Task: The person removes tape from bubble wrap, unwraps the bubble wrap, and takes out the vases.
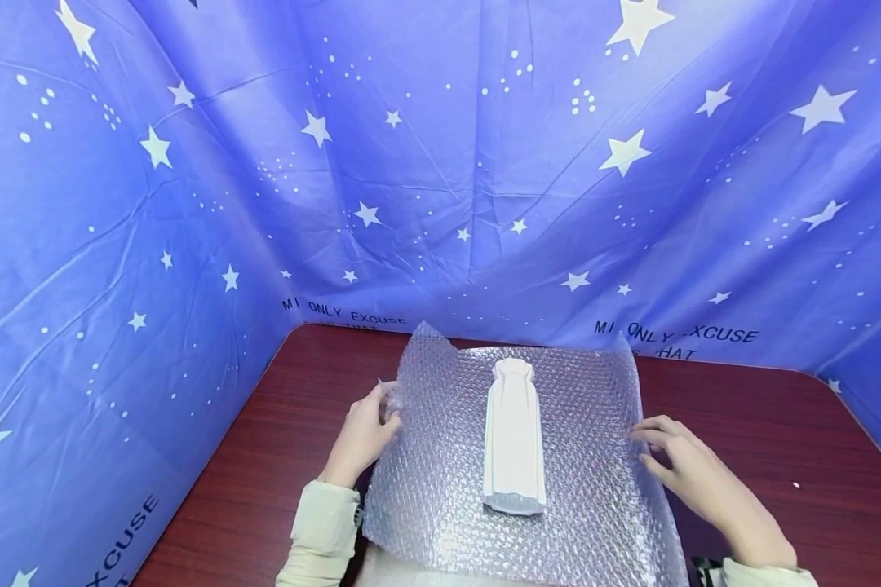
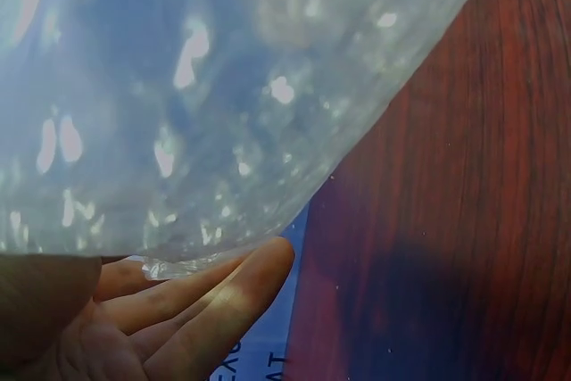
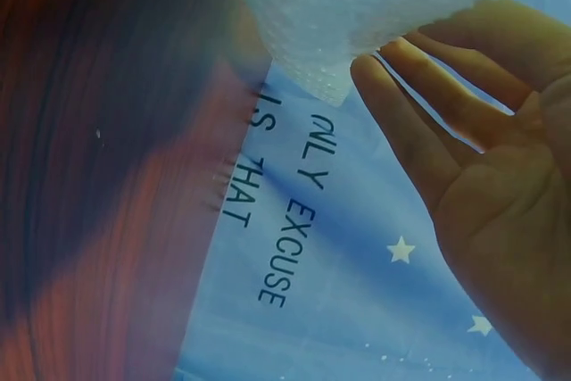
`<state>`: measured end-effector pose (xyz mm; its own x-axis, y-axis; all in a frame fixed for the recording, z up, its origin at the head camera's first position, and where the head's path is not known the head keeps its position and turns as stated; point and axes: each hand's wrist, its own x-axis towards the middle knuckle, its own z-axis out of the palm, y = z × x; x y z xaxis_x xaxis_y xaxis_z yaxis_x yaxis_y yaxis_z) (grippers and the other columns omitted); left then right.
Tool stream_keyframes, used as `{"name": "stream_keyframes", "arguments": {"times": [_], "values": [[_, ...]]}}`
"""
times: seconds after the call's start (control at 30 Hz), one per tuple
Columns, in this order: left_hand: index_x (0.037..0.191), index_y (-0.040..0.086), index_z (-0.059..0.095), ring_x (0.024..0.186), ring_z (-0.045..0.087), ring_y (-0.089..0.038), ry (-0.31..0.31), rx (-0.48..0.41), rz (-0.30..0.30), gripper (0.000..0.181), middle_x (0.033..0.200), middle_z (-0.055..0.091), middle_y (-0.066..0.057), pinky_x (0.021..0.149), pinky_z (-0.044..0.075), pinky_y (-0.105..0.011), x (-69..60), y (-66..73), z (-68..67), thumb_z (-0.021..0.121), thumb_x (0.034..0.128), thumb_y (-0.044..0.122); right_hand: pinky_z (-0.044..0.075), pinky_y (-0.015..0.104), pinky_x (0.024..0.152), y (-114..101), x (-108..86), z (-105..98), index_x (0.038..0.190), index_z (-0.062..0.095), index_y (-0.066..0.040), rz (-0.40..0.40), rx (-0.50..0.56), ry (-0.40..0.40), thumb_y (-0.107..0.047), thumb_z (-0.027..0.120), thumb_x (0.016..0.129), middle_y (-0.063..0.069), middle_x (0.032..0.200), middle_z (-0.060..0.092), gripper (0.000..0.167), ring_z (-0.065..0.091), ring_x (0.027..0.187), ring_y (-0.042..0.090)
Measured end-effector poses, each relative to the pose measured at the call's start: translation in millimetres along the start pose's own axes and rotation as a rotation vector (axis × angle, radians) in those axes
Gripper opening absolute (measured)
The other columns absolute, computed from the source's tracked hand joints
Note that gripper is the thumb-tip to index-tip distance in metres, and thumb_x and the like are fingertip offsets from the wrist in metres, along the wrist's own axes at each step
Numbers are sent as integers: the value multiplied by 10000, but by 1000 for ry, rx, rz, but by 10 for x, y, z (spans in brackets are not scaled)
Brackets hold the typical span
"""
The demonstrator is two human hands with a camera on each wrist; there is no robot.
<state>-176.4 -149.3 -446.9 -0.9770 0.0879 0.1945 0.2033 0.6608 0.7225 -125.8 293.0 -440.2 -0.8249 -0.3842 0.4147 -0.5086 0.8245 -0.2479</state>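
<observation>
A sheet of bubble wrap (image 1: 448, 481) lies spread on the table, its left and right sides raised. On the middle of it rests a white fluted object shaped like a vase (image 1: 515, 440), on its side, with the narrower neck toward the back. My left hand (image 1: 363, 430) pinches the left edge of the wrap; in the left wrist view its fingers (image 2: 241, 301) reach under that edge. At the right edge, my right hand (image 1: 683, 465) pinches the wrap between thumb and fingers, as the right wrist view also shows (image 3: 482, 122). Neither hand touches the white object.
The table (image 1: 763, 424) has a dark red wood-grain top. Blue cloth (image 1: 440, 163) printed with stars and lettering hangs behind it and along its left side. A pale sheet (image 1: 404, 568) shows under the wrap's front edge. A tiny white speck (image 1: 796, 485) lies at right.
</observation>
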Motion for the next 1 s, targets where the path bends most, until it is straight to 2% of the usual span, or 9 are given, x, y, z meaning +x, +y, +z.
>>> {"name": "stream_keyframes", "arguments": {"times": [0.13,0.3,0.43,0.6,0.83,1.0], "values": [[1341,-6,556,635,518,-94,-11,-20,-7,493,890,662,-71,593,499,-250,0,-13,-4,599,850,-34,571,335,691,39,-38,-6,960,729,-33,24,2,-20,56,809,709,47,1033,644,278,644,833,211],[1339,-12,554,660,516,-105,-22,-38,-23,486,869,630,-73,580,510,-239,-3,-40,-4,604,857,-45,555,351,686,69,-64,-32,972,722,-30,96,4,-110,38,795,748,71,1052,646,245,645,823,239],[1331,-12,562,690,567,-107,-22,-63,-39,483,933,671,-106,569,531,-234,-5,-68,-6,612,853,-58,537,346,686,87,-75,-55,974,722,-36,145,6,-165,29,778,768,67,1056,643,223,627,837,229],[1323,-10,568,711,613,-111,-27,-63,-51,473,939,675,-119,572,536,-242,-2,-102,-12,621,855,-51,539,335,689,139,-112,-50,972,728,-54,130,3,-150,38,788,746,55,1045,651,252,625,831,192],[1306,-4,583,674,585,-97,-28,-48,-59,460,872,654,-79,569,519,-239,5,-168,-13,663,854,-37,551,323,695,248,-159,-11,924,730,-60,69,-24,-93,38,811,700,52,1008,671,258,611,843,119],[1278,-31,596,644,583,-87,-24,-40,-40,434,845,645,-76,546,512,-237,9,-189,-23,669,850,-38,552,340,714,288,-164,-22,945,723,-49,108,-4,-153,28,791,735,60,1021,665,234,622,869,166]]}}
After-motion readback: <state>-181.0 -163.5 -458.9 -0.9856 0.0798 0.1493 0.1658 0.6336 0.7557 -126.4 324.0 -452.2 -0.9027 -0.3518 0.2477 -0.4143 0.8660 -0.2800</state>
